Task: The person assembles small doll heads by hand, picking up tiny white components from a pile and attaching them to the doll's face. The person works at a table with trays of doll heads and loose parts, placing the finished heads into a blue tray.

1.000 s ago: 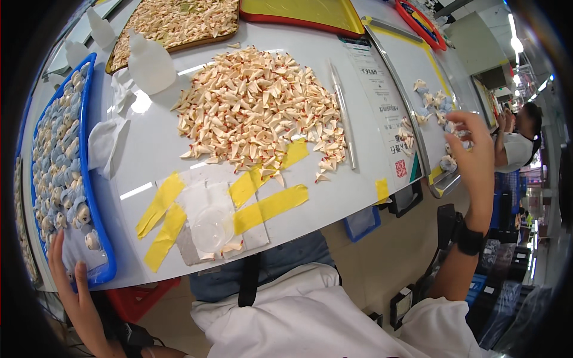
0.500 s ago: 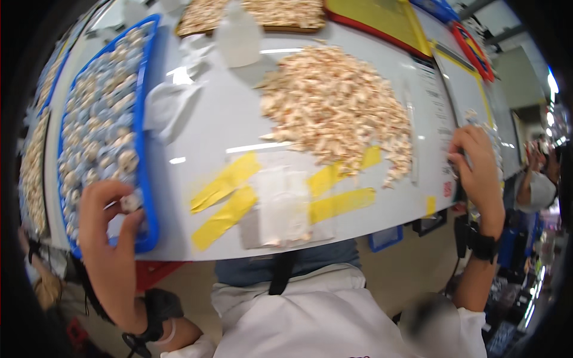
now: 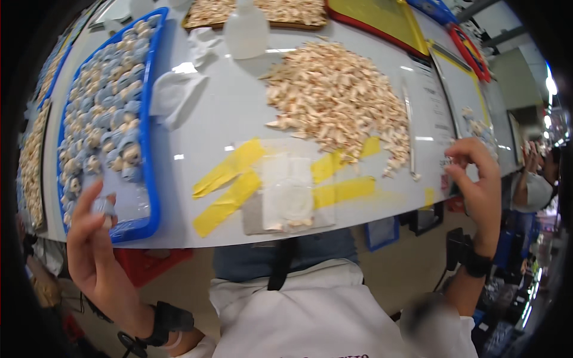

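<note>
At the near end of a blue tray, my left hand pinches a small blue-and-cream figure head between its fingers. Many similar heads, cream with blue caps, fill the farther part of that tray. My right hand hovers at the table's right side, beside a printed sheet. Its thumb and forefinger are curved and apart, and I make out nothing between them. A large heap of small peach-coloured pieces lies mid-table. Nearer me, a pad with a white patch is flanked by yellow tape.
A translucent bottle and crumpled white tissue stand beyond the blue tray. At the back are a tray of peach pieces and a yellow-and-red tray. A thin stick lies right of the heap. Another person sits far right.
My left hand has drawn back toward me and left with the figure head, whose blue side now shows. My right hand has come slightly nearer me. The view has shifted a little.
</note>
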A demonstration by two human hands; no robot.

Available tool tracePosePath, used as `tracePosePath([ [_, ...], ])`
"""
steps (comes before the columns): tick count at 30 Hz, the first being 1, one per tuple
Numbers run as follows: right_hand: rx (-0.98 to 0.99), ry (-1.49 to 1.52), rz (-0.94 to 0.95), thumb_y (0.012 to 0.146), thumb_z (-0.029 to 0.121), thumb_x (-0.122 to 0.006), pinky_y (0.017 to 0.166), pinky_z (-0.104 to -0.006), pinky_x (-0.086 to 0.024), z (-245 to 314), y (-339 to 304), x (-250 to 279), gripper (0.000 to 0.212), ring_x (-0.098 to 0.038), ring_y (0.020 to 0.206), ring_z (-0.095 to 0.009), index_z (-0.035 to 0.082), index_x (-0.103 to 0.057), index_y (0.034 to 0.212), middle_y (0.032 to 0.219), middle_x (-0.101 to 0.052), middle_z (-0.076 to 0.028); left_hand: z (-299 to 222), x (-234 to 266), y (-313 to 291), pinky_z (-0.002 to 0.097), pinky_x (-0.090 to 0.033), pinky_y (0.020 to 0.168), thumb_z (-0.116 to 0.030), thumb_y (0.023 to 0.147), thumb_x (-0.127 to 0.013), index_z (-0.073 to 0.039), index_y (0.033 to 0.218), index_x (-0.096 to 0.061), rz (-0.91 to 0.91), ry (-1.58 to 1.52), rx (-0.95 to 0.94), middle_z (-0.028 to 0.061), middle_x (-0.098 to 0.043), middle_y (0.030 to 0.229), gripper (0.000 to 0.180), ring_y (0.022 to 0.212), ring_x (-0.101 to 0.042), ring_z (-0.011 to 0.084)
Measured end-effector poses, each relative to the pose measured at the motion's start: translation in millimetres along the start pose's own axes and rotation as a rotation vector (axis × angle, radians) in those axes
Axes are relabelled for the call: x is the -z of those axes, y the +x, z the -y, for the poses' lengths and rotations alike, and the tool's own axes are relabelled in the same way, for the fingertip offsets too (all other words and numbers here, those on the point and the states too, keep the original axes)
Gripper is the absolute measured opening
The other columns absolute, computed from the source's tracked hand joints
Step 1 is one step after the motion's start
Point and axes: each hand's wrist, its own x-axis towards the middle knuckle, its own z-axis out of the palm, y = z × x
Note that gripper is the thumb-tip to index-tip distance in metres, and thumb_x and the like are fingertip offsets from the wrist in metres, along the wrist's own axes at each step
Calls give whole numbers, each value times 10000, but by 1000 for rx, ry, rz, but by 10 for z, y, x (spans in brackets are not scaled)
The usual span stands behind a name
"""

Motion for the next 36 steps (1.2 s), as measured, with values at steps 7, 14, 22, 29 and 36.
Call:
tracePosePath([
  [7,-5,66,110,637,18,-633,583,-266,-383,53,-58,-206,141,-515,651,-162,11,-586,769,748,-561,-54,-152,-249,-210,242,-417,717,-287,782,-663,-52,1058,-507,224,-291,2,116,-501,1089,395,929,-525,179],
  [14,133,-42,-3,661,-17,-619,625,-259,-403,94,-132,-311,120,-536,680,-168,-10,-560,766,767,-572,-69,-253,-486,-315,239,-502,639,-100,705,-718,-1,970,-506,272,-605,136,184,-477,1031,354,812,-579,213],
  [22,-220,657,-162,683,-55,-641,665,-222,-427,460,-294,-283,189,-539,745,-113,-44,-578,861,813,-579,-86,-305,-745,-400,233,-476,585,-212,730,-706,-12,982,-512,355,-765,269,189,-504,1036,376,722,-580,202],
  [29,-21,917,55,658,-86,-614,647,-241,-438,568,-304,-411,147,-555,741,-173,-49,-599,800,800,-584,-132,-325,-861,-415,201,-457,517,-276,672,-767,-40,950,-499,349,-826,377,155,-528,978,452,679,-577,181],
  [36,59,648,9,651,-88,-594,627,-259,-449,678,-267,-638,149,-580,703,-187,-29,-611,787,786,-605,-119,-294,-783,-439,201,-458,531,-284,714,-737,-36,959,-482,313,-781,394,159,-518,1002,431,684,-575,172],
])
